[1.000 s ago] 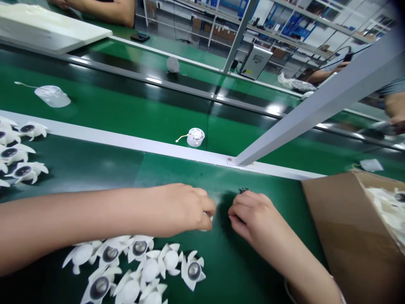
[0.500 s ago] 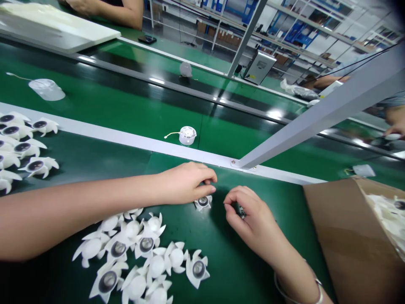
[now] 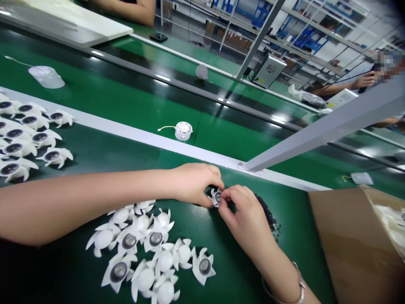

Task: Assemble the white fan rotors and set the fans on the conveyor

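Note:
My left hand [image 3: 199,183] grips the edge of a small white fan impeller [image 3: 215,197] on the green table, its open hub facing up. Over that hub, my right hand [image 3: 242,207] pinches its thumb and forefinger together; whatever is between the fingertips is too small to make out. Partly behind my right hand lies a pile of tiny black parts [image 3: 268,217]. Nearer to me, a loose group of white impellers [image 3: 165,259] lies below my left forearm, some hub up and some turned over.
More impellers [image 3: 41,137] stand in rows at the left. Beyond the white rail [image 3: 126,134], a white fan housing with a wire [image 3: 183,131] sits on the green belt. A slanted metal post [image 3: 300,135] and a cardboard box [image 3: 341,236] stand at the right. Other people are across the line.
My left hand has taken hold of the impeller. My right hand has moved left from beside the black parts to the hub, uncovering the pile. The view has shifted slightly.

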The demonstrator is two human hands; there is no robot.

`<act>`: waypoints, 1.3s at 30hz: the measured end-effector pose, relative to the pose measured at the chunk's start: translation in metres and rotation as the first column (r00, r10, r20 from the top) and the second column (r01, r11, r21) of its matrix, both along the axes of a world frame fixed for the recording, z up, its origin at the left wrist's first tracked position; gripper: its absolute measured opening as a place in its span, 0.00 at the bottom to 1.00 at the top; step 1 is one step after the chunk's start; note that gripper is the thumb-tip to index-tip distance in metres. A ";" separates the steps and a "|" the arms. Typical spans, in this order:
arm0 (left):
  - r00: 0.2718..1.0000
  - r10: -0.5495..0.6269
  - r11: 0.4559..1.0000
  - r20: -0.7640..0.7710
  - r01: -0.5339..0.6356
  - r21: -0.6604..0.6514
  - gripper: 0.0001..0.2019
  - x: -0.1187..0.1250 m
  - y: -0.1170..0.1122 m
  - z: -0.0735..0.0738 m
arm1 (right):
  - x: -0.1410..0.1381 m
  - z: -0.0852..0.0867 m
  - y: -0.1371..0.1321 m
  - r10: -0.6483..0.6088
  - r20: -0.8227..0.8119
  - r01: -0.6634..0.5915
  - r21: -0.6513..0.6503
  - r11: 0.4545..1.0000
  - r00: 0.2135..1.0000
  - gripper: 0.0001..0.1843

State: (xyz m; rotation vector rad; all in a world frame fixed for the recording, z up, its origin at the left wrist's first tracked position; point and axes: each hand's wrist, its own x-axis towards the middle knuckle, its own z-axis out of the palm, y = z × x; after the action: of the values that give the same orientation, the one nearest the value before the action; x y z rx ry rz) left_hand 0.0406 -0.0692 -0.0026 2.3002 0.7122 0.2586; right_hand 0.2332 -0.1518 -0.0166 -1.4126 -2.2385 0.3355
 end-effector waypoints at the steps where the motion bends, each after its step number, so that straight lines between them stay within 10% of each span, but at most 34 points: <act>1: 1.000 -0.004 1.000 0.000 0.004 0.008 0.15 0.000 -0.001 0.000 | -0.001 0.000 -0.001 -0.015 0.018 0.015 0.011 1.000 1.000 0.05; 8: 1.000 -0.012 0.999 -0.016 0.013 0.051 0.15 -0.001 -0.001 0.002 | -0.007 0.000 -0.003 -0.098 0.093 0.094 0.049 0.994 0.991 0.05; 30: 1.000 0.030 0.999 -0.006 -0.030 0.036 0.20 0.000 0.000 0.000 | -0.010 0.015 -0.018 0.096 0.392 -0.221 0.290 0.931 0.915 0.09; 35: 1.000 0.023 1.000 -0.009 -0.023 0.007 0.21 -0.001 0.002 0.000 | 0.043 0.022 0.003 -0.167 0.104 0.114 0.392 0.913 0.980 0.06; 39: 1.000 0.012 0.999 -0.017 -0.013 -0.031 0.20 -0.002 0.003 0.002 | 0.105 0.008 0.039 -0.537 0.022 0.495 0.355 0.793 0.844 0.12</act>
State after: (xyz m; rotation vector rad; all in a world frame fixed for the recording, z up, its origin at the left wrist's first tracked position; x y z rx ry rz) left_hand 0.0389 -0.0661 -0.0006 2.2718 0.7340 0.2329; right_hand 0.3383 -0.1123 -0.0087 -1.8018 -1.7720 -0.3165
